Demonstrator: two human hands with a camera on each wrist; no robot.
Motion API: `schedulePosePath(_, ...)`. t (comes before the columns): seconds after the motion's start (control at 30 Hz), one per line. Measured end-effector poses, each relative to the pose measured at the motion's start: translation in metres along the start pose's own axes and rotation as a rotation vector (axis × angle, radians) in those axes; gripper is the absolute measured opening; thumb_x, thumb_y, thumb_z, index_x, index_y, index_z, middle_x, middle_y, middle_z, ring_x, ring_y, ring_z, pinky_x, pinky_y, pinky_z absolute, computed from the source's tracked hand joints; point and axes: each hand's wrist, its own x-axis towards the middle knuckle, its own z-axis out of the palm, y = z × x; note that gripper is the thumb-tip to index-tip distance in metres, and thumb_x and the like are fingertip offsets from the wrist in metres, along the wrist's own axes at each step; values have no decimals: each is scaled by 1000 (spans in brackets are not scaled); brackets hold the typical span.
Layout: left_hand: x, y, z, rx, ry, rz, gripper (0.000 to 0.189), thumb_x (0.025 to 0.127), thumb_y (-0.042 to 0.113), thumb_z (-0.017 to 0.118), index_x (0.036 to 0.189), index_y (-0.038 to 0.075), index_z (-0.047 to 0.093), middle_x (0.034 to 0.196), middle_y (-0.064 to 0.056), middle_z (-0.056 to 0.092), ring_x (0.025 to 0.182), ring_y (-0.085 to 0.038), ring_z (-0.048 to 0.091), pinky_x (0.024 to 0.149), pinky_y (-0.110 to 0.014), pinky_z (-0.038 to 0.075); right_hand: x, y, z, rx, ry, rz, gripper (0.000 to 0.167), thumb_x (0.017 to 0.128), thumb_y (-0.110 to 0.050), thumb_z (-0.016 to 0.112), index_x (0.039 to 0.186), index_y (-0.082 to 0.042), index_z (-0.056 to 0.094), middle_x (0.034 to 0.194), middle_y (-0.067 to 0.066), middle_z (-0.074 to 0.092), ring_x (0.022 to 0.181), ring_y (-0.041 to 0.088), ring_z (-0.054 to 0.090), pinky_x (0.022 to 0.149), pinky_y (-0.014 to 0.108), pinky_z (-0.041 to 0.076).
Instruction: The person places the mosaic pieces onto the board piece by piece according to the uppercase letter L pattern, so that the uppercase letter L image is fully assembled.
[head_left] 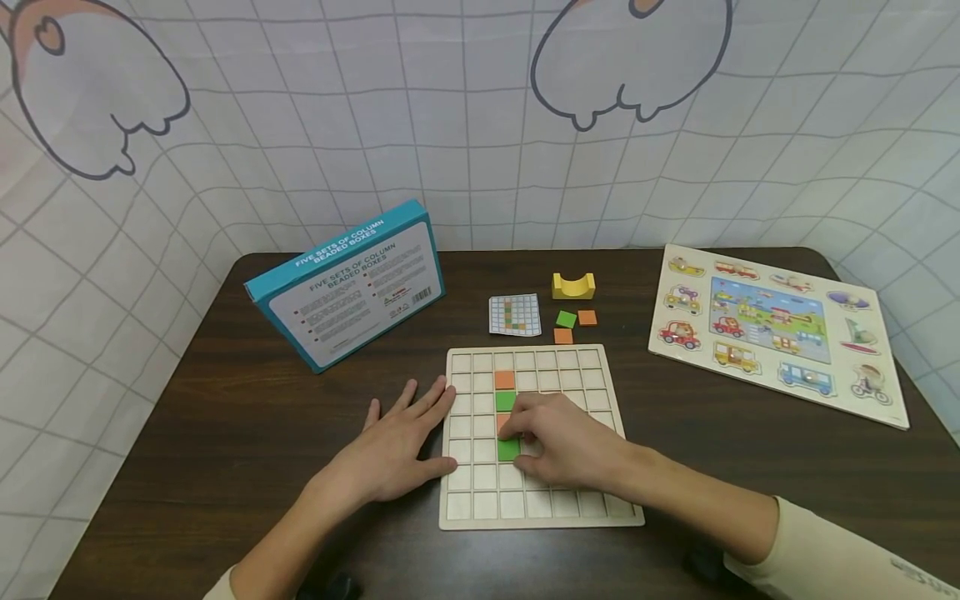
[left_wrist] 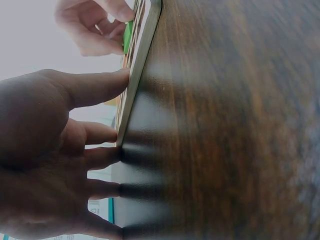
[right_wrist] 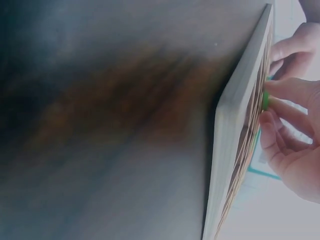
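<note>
A pale wooden grid board (head_left: pixel 480 504) lies before me. In its third column are an orange tile (head_left: pixel 505 380), a green tile (head_left: pixel 506 401) and another orange tile (head_left: pixel 503 422) partly behind my fingers. My right hand (head_left: pixel 566 442) pinches a second green tile (head_left: pixel 508 451) between thumb and index finger, just below these. In the left wrist view this green tile (left_wrist: pixel 128 37) stands tilted on the grid. My left hand (head_left: pixel 397 454) is spread at the board's left edge, thumb and fingertips touching the rim, other fingertips on the table.
Behind the board lie a pattern card (head_left: pixel 514 315), a loose green tile (head_left: pixel 566 319), two loose orange tiles (head_left: pixel 587 317) and a yellow curved block (head_left: pixel 573 287). A blue-edged box (head_left: pixel 360 287) leans at the back left. A picture puzzle board (head_left: pixel 780 333) lies at the right.
</note>
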Motion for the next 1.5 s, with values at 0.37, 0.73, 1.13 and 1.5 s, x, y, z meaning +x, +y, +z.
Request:
schedulePosePath(0.37, 0, 0, 1, 4, 4, 2, 89, 97, 48, 71, 167, 20, 24, 176, 1, 14, 162, -39, 9, 117, -81, 8, -1, 1, 1, 2, 9, 1, 25, 82, -6, 81, 107, -10, 80, 96, -3, 69, 79, 10, 58, 73, 21, 50)
schedulePosePath(0.73, 0, 1, 1, -1, 2, 3, 89, 97, 48, 70, 168, 21, 23, 176, 2, 13, 162, -39, 8, 117, -81, 7, -4, 3, -1, 9, 12, 4, 24, 83, -7, 83, 107, -11, 80, 100, -3, 72, 81, 10, 60, 76, 23, 51)
schedulePosePath(1.13, 0, 1, 0, 6, -5, -16, 89, 97, 48, 70, 168, 22, 23, 176, 3, 13, 162, -38, 7, 118, -80, 7, -2, 17, -21, 102, 46, 49, 24, 86, -10, 83, 109, -17, 81, 100, -6, 73, 85, 11, 65, 75, 25, 56)
schedulePosePath(1.5, 0, 1, 0, 4, 0, -8, 89, 97, 47, 70, 168, 20, 23, 176, 2, 13, 162, -39, 7, 118, -80, 7, -3, 42, -42, 229, 130, 152, 24, 87, -8, 82, 111, -11, 80, 102, 1, 77, 86, 10, 68, 80, 31, 61)
